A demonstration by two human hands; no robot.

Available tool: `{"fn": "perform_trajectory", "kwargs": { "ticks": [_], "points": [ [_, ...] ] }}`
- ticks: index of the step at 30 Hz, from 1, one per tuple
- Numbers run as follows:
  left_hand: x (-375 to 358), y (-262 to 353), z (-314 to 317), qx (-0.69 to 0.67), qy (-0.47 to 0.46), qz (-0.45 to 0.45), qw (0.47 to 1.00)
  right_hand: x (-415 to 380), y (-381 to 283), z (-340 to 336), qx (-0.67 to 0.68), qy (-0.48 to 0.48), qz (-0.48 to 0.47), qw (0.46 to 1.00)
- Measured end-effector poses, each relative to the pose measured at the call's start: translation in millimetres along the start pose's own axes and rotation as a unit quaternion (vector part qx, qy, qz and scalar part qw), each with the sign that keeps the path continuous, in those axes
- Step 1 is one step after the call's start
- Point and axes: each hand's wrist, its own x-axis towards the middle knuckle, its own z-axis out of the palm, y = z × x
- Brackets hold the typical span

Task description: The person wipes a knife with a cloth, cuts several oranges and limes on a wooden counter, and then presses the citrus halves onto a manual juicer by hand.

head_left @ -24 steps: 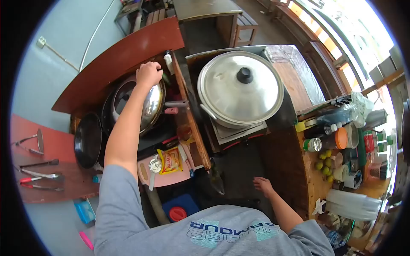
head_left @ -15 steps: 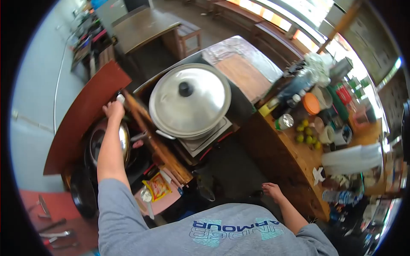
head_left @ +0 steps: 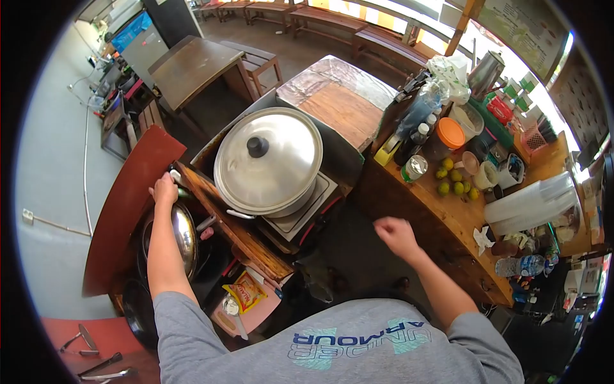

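Note:
My left hand (head_left: 165, 189) is closed at a small white thing with a dark end (head_left: 175, 174), behind the red panel's near side. What this white thing is, I cannot make out. Just below that hand is a shiny domed lid (head_left: 184, 240) on a pan, partly covered by my forearm. To the right of it, a large lidded steel pot (head_left: 268, 160) sits on a stove (head_left: 300, 211). My right hand (head_left: 396, 237) hangs over the floor between stove and wooden counter, fingers curled in, with nothing visible in it.
A wooden plank (head_left: 230, 224) divides the pan from the pot. A yellow packet (head_left: 244, 291) and a spoon (head_left: 234, 310) lie on a pink board (head_left: 225, 325). The wooden counter (head_left: 441, 217) holds limes (head_left: 457, 179), bottles, tubs and plastic cups (head_left: 531, 205). A red panel (head_left: 131, 211) stands left.
My right hand has risen away from my body, and its fingers have curled in. My left hand stays at the white thing. The whole view has shifted slightly.

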Motion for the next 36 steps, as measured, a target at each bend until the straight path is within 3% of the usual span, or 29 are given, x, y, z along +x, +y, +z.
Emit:
{"fn": "perform_trajectory", "kwargs": {
  "ticks": [3, 5, 7, 9, 11, 14, 15, 17, 21, 25, 27, 29, 30, 32, 33, 35, 36],
  "points": [
    [-15, -3, -30, 0.011, 0.057, 0.011, 0.998, 111, -125, 13, 0.031, 0.006, -0.143, 0.989],
    [-26, -5, -52, 0.019, 0.085, 0.009, 0.996, 172, -178, 38, -0.086, 0.006, -0.206, 0.975],
    [-43, -10, -72, 0.025, 0.112, 0.009, 0.993, 218, -216, 73, -0.147, -0.026, -0.187, 0.971],
    [-63, -14, -93, 0.032, 0.191, 0.021, 0.981, 250, -234, 103, -0.184, -0.014, -0.242, 0.953],
    [-93, -19, -114, 0.026, 0.211, -0.001, 0.977, 264, -258, 118, -0.321, -0.116, -0.175, 0.923],
    [-142, -41, -132, -0.021, 0.327, -0.014, 0.945, 269, -261, 134, -0.316, -0.102, -0.205, 0.921],
    [-158, -53, -130, -0.018, 0.325, -0.024, 0.945, 274, -257, 140, -0.306, -0.097, -0.206, 0.925],
    [-190, -73, -126, -0.155, 0.400, -0.034, 0.903, 273, -257, 141, -0.312, -0.102, -0.212, 0.920],
    [-262, -98, -111, -0.281, 0.396, -0.142, 0.862, 271, -259, 144, -0.297, -0.107, -0.216, 0.924],
    [-316, -125, -72, -0.291, 0.447, -0.187, 0.825, 272, -256, 155, -0.281, -0.088, -0.229, 0.928],
    [-337, -135, -50, -0.320, 0.461, -0.212, 0.800, 272, -263, 152, -0.310, -0.104, -0.177, 0.928],
    [-354, -136, -42, -0.427, 0.429, -0.277, 0.746, 271, -261, 150, -0.304, -0.098, -0.178, 0.931],
    [-361, -131, -43, -0.428, 0.429, -0.275, 0.746, 271, -259, 148, -0.300, -0.094, -0.178, 0.932],
    [-371, -120, -45, -0.526, 0.443, -0.280, 0.670, 267, -250, 143, -0.290, -0.079, -0.191, 0.934],
    [-372, -108, -51, -0.524, 0.444, -0.278, 0.672, 261, -247, 141, -0.278, -0.067, -0.205, 0.936],
    [-374, -67, -68, -0.631, 0.456, -0.241, 0.580, 238, -239, 126, -0.238, -0.072, -0.204, 0.947],
    [-377, -42, -76, -0.669, 0.442, -0.197, 0.564, 222, -231, 115, -0.199, -0.079, -0.201, 0.956]
  ]
}}
